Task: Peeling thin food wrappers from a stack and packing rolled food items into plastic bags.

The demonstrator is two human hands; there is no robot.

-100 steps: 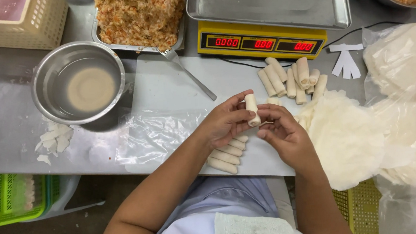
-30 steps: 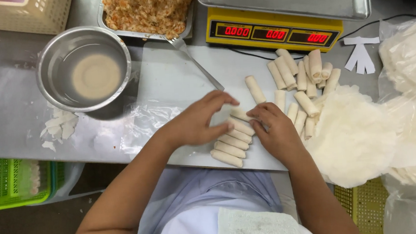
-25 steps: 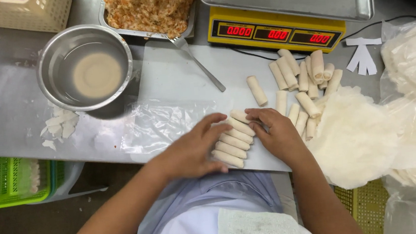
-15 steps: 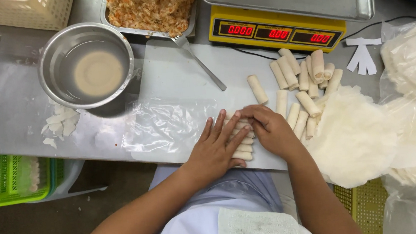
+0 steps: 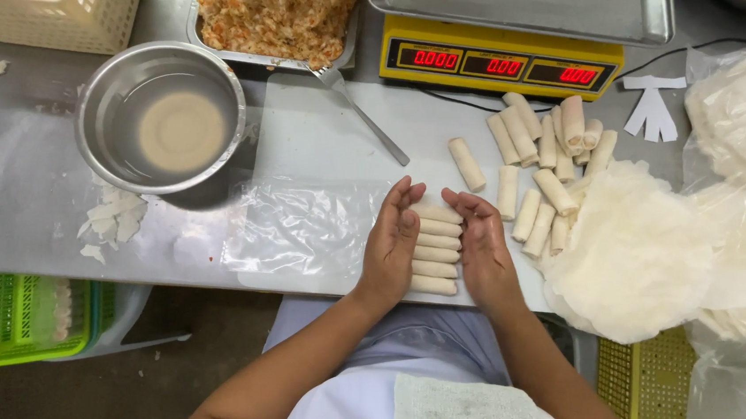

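Nearest the wearer: white apron front and a folded grey-white cloth [image 5: 464, 411] at the lap, forearms reaching up to the table edge. Left hand [image 5: 391, 243] and right hand [image 5: 482, 241] stand flat, palms facing, fingers straight and together, pressed against the two ends of a short row of rolled spring rolls [image 5: 435, 247]; neither hand grips anything, both touch the roll ends. The row lies on the white cutting board [image 5: 323, 142] near its front edge, rolls side by side and touching, stacked front to back between the palms. Just left of the left hand, a crumpled clear plastic sheet [image 5: 299, 229] lies on the board. To the right of the right hand, a round stack of thin wrapper sheets [image 5: 638, 255], with more bagged wrappers [image 5: 739, 127] beyond. Below table level: green basket [image 5: 18, 317] at left, yellow basket [image 5: 648, 378] at right. Mid-table: loose pile of finished rolls [image 5: 547, 165], one single roll [image 5: 466, 164] lying apart toward the board's centre. Wrapper scraps [image 5: 112, 221] on the steel table [image 5: 7, 176] at left. Farther back: steel bowl [image 5: 160, 118] holding cloudy liquid, a metal spoon [image 5: 366, 117] with its handle across the board, tray of chopped filling [image 5: 282, 17], yellow scale [image 5: 503, 57] with red readouts and a steel pan on top. Cream basket [image 5: 57, 21] at far left corner.
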